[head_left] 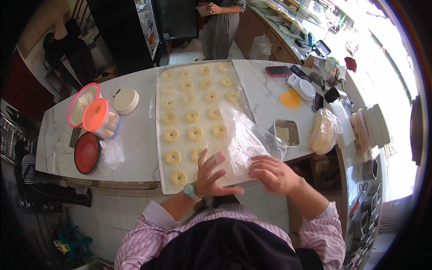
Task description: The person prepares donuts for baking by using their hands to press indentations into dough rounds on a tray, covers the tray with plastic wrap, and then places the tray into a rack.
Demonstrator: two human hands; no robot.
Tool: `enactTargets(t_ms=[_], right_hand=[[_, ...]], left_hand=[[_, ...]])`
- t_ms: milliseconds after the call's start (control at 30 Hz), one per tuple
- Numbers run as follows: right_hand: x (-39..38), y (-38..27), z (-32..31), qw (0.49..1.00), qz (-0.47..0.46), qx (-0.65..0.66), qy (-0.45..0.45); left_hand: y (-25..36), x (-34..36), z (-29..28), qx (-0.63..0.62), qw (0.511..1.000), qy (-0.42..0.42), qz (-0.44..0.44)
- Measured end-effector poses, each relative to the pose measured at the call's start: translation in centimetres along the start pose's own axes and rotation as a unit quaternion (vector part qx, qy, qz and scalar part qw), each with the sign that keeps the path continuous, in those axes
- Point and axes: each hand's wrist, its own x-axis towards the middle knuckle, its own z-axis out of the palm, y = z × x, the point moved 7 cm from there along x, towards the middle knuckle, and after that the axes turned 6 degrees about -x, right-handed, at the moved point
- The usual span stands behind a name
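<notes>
Many pale dough rings [200,134], spaced in rows on a wide tray [184,145], presumably to keep them from touching. One piece of clear plastic [243,144] over the tray's near right part. Left hand [208,176]: fingers spread above the tray, apparently holding nothing. Right hand [273,175]: half-curled by the plastic; grip cannot be told. Table [135,153]: white, grey-veined. Room: pale tiled floor [117,213]; one person [220,36] standing beyond.

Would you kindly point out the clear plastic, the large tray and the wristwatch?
Clear plastic [244,146]: head view, on its crumpled middle.
Large tray [184,146]: head view, on its bare surface.
Wristwatch [189,189]: head view, on its dial.
</notes>
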Motion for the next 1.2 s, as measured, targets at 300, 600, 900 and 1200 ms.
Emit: enactTargets(t_ms=[300,600,900,1200], right_hand=[[5.1,10.4,-5.9,0.98,0.123,-0.153,0.039],[-2.0,-1.1,-3.7,0.97,0.237,-0.042,0.036],[-9.7,4.6,9.0,0.938,0.325,-0.083,-0.092],[-9.3,4.9,9.1,0.94,0.305,-0.075,-0.135]], left_hand=[[-13.2,11.3,-5.5,0.245,0.947,-0.137,-0.156],[0.1,6.3,-14.6,0.301,0.937,-0.174,-0.024],[-3.8,-8.1,-12.4,0.252,0.909,-0.288,-0.167],[-2.0,-7.5,-12.2,0.163,0.928,-0.254,-0.217]])
